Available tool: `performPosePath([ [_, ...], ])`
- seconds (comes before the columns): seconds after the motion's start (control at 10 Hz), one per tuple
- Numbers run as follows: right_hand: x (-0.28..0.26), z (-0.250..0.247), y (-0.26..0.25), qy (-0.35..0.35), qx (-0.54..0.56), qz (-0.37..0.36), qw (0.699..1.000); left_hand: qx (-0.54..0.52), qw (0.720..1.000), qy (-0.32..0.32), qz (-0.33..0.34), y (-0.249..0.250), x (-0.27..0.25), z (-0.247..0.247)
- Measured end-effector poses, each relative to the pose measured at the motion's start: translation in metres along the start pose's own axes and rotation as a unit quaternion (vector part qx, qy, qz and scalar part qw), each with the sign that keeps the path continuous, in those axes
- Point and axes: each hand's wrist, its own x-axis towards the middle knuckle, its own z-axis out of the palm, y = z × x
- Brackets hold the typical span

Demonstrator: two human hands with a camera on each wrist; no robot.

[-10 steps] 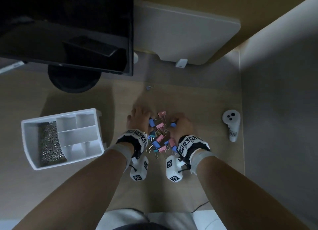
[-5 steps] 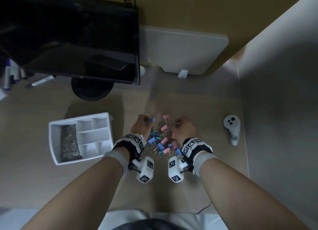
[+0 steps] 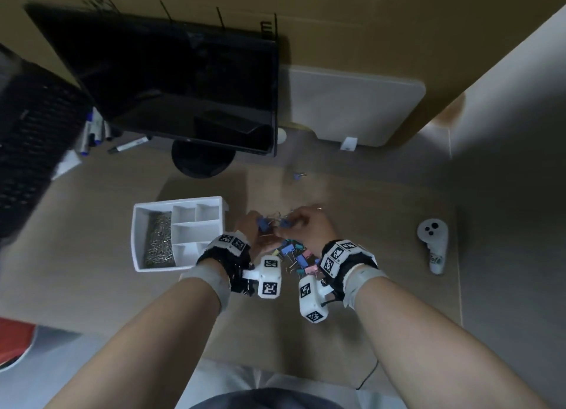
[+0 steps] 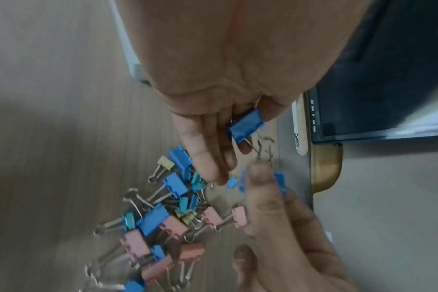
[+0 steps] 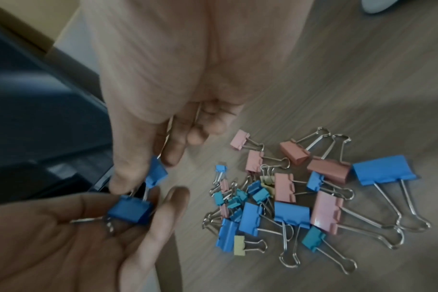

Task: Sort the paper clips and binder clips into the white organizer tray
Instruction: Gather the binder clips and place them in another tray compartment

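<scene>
A pile of blue, pink, teal and yellow binder clips (image 3: 295, 255) lies on the desk between my wrists, seen closer in the right wrist view (image 5: 290, 195). My left hand (image 3: 255, 224) holds a blue binder clip (image 4: 246, 125) between thumb and fingers just beyond the pile. My right hand (image 3: 295, 223) pinches another blue binder clip (image 5: 156, 174) right beside it, fingertips nearly touching the left hand. The white organizer tray (image 3: 137, 240) stands to the left; silver paper clips (image 3: 159, 243) fill its long left compartment, and its other compartments look bare.
One stray binder clip (image 3: 298, 175) lies farther back. A black monitor (image 3: 183, 80) on a round stand (image 3: 202, 160) rises behind the tray. A white controller (image 3: 433, 243) lies at the right, pens (image 3: 95, 133) and a keyboard (image 3: 27, 139) at far left.
Both hands have risen off the pile and come together at its far edge, each now holding a blue binder clip. The head camera has tilted up and left.
</scene>
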Motion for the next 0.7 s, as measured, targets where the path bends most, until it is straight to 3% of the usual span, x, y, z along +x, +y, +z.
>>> performPosePath([
  [0.1, 0.002, 0.006, -0.004, -0.041, -0.052, -0.009, 0.998, -0.033, 0.999, 0.005, -0.010, -0.004, 0.008, -0.003],
  [0.2, 0.004, 0.007, -0.011, -0.009, -0.019, 0.016, 1.000, -0.068, 0.997, 0.005, -0.026, -0.002, 0.013, -0.007],
  [0.3, 0.013, 0.001, -0.009, 0.140, -0.030, 0.034, 0.989, -0.064, 0.998, -0.004, -0.028, 0.005, 0.021, -0.014],
  [0.4, 0.024, -0.004, 0.001, 0.171, -0.107, 0.118, 0.972, -0.070, 0.996, -0.036, -0.031, 0.012, 0.036, -0.027],
  [0.5, 0.040, 0.001, 0.025, 0.112, -0.181, 0.154, 0.965, -0.070, 0.995, 0.001, -0.066, 0.015, 0.047, -0.036],
  [0.7, 0.064, 0.017, 0.042, 0.087, -0.248, 0.196, 0.945, -0.016, 0.994, -0.020, -0.103, 0.023, 0.060, -0.036],
])
